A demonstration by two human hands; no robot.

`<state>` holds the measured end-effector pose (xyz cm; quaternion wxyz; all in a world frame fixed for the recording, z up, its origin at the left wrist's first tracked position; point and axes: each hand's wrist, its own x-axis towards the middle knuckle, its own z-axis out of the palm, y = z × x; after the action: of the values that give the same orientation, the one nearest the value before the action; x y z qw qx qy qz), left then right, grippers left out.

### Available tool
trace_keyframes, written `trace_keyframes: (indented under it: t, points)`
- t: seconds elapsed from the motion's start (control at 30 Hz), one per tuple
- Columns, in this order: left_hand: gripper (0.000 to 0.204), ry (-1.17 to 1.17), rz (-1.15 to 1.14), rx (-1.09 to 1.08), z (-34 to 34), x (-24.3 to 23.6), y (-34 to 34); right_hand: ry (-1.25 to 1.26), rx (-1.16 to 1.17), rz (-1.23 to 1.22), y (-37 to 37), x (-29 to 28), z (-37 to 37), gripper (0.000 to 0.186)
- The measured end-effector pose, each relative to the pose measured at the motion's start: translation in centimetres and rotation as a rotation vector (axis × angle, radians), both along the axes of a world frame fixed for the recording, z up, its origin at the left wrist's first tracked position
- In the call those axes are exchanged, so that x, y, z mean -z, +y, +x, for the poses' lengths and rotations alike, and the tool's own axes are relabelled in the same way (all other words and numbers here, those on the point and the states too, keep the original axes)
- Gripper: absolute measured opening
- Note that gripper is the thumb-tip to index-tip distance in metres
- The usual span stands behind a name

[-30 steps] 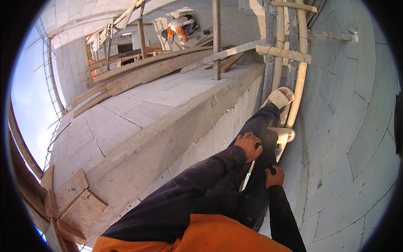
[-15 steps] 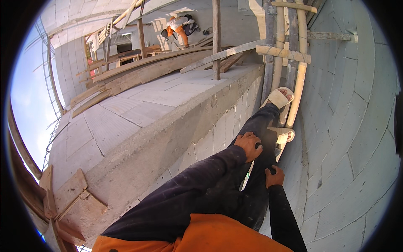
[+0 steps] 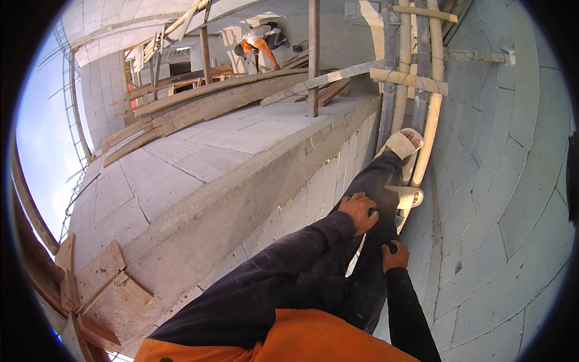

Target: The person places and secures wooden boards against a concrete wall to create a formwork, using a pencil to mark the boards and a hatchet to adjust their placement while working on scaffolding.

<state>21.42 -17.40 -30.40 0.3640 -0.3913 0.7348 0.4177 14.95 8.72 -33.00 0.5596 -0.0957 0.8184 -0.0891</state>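
My left hand (image 3: 359,214) rests on the dark trouser leg (image 3: 380,184) near the knee. Its fingers are loosely bent, with a gap between thumb and forefinger where dark cloth shows. Lower and to the right, my right hand (image 3: 395,256) lies against the other trouser leg (image 3: 368,289), thumb and forefinger curved apart; its remaining fingers are mostly hidden. I see no tool in either hand. My feet, in pale slide sandals (image 3: 400,143), stand on a framework of lashed poles (image 3: 429,130).
A pale block wall (image 3: 500,211) rises close on the right. Along the left runs a rough concrete ledge (image 3: 241,187). Beyond it lie long planks (image 3: 211,102) and an upright wooden post (image 3: 313,60). Another person (image 3: 263,43) bends over at the back. Broken boards (image 3: 114,280) sit lower left.
My view has shifted very slightly. The bending person's arm at the back has moved a little to the right. My hands stay on the trouser legs.
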Motion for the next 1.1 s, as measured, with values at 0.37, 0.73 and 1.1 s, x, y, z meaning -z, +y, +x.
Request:
trace_keyframes:
  t: [0.37,0.73,1.1]
  points:
    - [0.037,0.137,-0.060,0.051,-1.1,1.7,0.5,-0.011,0.087,0.040,0.6,-0.1,-0.7,0.049]
    - [0.044,0.222,0.107,0.085,-3.1,3.8,0.3,0.048,0.395,0.057,4.1,-2.1,3.1,0.055]
    - [0.052,-0.009,0.611,-0.315,-5.1,9.4,-5.7,-0.155,0.840,-0.076,7.1,-7.7,5.4,0.089]
